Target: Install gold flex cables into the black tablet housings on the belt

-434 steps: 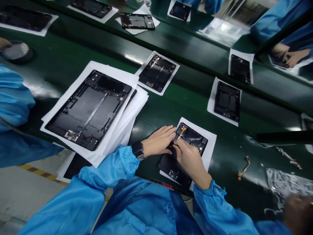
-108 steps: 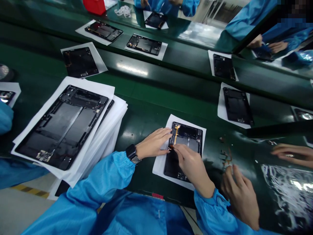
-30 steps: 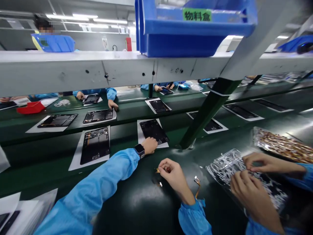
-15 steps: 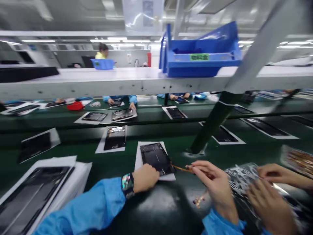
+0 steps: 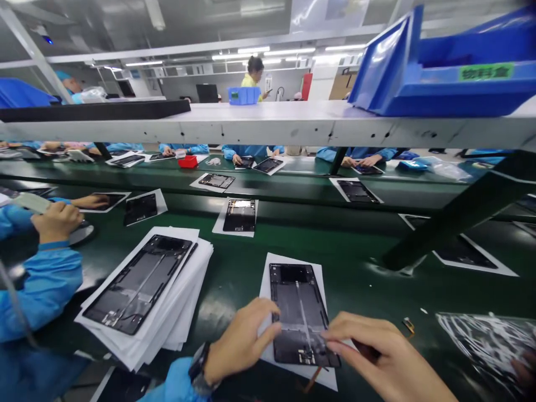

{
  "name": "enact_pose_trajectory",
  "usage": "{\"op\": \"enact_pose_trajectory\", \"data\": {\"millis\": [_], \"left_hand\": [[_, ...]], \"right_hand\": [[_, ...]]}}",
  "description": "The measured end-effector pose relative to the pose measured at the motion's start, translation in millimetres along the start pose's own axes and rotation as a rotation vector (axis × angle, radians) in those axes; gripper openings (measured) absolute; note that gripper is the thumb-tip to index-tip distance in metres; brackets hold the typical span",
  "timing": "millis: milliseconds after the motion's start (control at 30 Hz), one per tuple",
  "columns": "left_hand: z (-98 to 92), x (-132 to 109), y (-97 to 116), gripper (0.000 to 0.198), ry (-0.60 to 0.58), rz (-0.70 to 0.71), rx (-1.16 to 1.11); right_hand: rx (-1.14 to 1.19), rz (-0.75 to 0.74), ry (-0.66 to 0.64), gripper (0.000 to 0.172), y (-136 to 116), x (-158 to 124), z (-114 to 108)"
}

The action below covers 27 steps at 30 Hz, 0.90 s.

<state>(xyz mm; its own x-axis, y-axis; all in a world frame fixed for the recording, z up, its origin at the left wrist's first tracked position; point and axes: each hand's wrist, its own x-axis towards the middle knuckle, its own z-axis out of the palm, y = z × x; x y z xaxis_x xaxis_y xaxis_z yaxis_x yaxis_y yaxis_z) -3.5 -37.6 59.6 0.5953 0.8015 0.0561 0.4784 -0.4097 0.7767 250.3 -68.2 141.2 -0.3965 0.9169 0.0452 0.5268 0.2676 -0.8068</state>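
Observation:
A black tablet housing (image 5: pixel 288 304) lies on a white paper sheet (image 5: pixel 330 379) in front of me, with a pale strip down its middle. At its left edge, my left hand (image 5: pixel 243 340) holds the housing between curved fingers and thumb. My right hand (image 5: pixel 377 352) pinches thumb and forefinger together over the lower right edge; what lies between the fingertips is too small to make out. An orange flex cable (image 5: pixel 312 381) sticks out below the housing's bottom edge. Another small flex cable (image 5: pixel 408 326) lies on the green bench to the right.
Left of me is a stack of white sheets (image 5: pixel 184 301) with another tablet housing (image 5: pixel 140 285) on top. A bag of white strips (image 5: pixel 486 340) lies at right. A slanted post (image 5: pixel 452 218) and a shelf with a blue bin (image 5: pixel 444 84) stand ahead. A co-worker's hand (image 5: pixel 56 220) is at left.
The view has swung left and the housing appears nearer and straighter. My right hand has moved from the orange cable's outer end to the housing's right edge. My left hand now holds the left edge.

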Motion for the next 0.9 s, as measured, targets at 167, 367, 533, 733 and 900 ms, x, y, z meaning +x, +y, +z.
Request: {"op": "enact_pose_trajectory", "data": {"millis": [167,367,533,733,900], "left_hand": [[7.9,40,-14,0.049,-0.170,-0.116,-0.796],[35.6,50,-40,0.047,0.063,-0.164,-0.289],[25.3,43,-54,0.019,0.125,-0.002,0.455],[28.3,50,-59,0.011,0.119,0.158,0.756],[38.6,60,-62,0.014,0.147,0.196,0.742]], "right_hand": [[-0.066,0.089,-0.023,0.020,25,65,10],[-0.059,0.146,0.035,0.017,72,122,20],[-0.108,0.208,-0.023,0.014,102,157,35],[-0.183,0.195,-0.120,0.010,125,193,57],[-0.240,0.212,-0.196,0.008,134,211,64]]}}
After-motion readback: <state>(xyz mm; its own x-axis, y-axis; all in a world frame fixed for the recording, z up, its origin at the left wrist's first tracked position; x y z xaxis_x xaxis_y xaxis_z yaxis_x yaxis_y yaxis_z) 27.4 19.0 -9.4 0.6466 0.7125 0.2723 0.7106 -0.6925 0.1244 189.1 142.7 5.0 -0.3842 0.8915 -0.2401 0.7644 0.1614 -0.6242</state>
